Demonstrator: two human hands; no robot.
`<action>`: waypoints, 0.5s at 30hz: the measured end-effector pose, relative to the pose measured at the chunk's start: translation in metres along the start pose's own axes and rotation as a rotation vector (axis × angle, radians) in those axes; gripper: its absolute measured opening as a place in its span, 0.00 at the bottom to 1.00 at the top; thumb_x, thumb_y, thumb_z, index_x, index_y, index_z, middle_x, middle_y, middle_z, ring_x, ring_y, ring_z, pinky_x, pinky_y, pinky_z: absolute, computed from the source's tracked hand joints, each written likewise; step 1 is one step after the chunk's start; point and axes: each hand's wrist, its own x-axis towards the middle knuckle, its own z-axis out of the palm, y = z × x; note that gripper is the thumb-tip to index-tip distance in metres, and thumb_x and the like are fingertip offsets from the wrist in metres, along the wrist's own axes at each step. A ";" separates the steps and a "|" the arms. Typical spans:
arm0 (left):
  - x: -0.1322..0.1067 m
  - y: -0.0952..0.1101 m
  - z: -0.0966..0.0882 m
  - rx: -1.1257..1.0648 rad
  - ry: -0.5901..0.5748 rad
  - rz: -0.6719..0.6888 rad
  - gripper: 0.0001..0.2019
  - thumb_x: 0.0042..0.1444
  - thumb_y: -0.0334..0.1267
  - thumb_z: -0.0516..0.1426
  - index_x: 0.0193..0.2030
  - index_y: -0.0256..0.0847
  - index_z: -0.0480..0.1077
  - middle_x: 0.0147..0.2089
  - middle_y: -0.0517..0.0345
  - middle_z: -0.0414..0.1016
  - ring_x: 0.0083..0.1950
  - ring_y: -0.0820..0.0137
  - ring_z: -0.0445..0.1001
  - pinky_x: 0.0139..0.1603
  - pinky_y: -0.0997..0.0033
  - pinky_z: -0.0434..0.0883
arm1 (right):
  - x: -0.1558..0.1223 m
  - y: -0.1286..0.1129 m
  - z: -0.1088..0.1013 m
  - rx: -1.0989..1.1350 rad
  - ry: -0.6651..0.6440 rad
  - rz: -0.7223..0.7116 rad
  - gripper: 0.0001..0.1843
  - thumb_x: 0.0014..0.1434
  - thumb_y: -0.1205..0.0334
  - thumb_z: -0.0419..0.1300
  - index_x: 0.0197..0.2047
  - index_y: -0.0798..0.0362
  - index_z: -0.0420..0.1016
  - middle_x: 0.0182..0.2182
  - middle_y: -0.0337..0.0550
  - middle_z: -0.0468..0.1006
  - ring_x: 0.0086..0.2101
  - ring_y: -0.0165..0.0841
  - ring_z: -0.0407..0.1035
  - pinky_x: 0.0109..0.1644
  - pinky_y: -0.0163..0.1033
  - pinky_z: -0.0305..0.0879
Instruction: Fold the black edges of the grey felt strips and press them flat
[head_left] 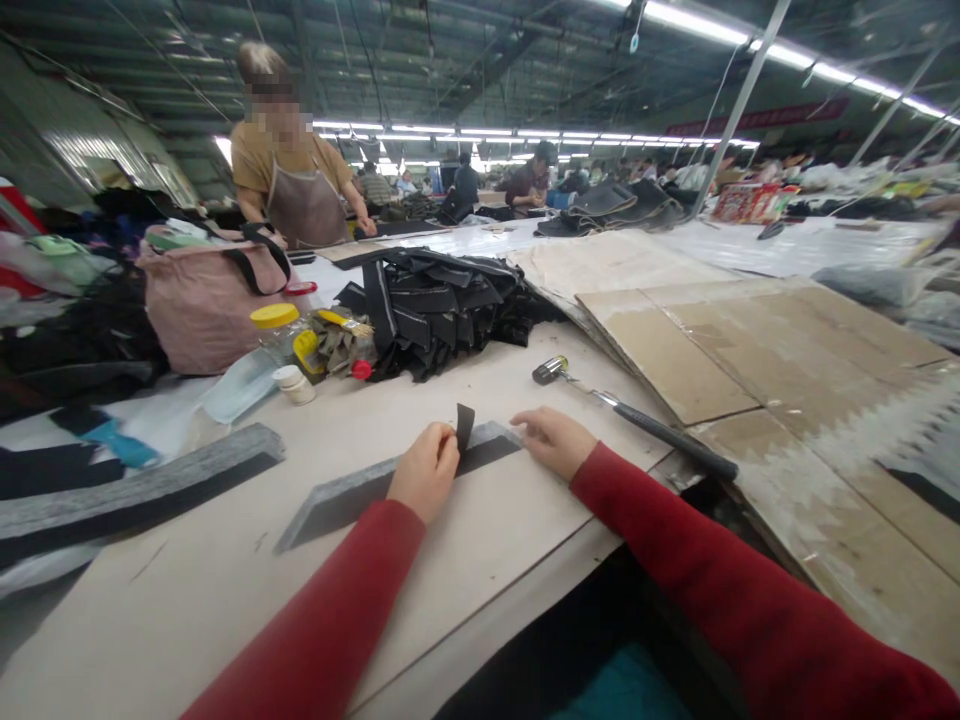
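Note:
My left hand [429, 468] is closed in a pinch on a small dark fabric strip [465, 424], which stands up from its fingertips. Beneath it lies a flat grey and black fabric band [330, 505] with slanted ends, running diagonally across the pale board [465, 540]. At the band's right end is my right hand [556, 440], its fingers stretched forward and apart with nothing visible in them. Whether its fingertips touch the band I cannot tell. To the right rests a hammer [660, 440] with a dark handle.
Black fabric pieces [442, 305] are heaped behind the board. Left of them stand a yellow-lidded jar [276, 330], a small white bottle [294, 385] and a pink bag [206, 300]. Cardboard sheets [765, 340] cover the right side. Grey bands [187, 475] lie left. Across the table stands a person [300, 190].

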 end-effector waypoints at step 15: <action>0.002 0.014 0.004 0.329 -0.194 0.489 0.10 0.58 0.33 0.45 0.37 0.39 0.66 0.37 0.55 0.67 0.39 0.68 0.63 0.41 0.69 0.64 | 0.004 0.002 0.000 -0.008 -0.039 -0.019 0.15 0.48 0.73 0.52 0.37 0.55 0.75 0.29 0.42 0.66 0.31 0.28 0.62 0.39 0.34 0.58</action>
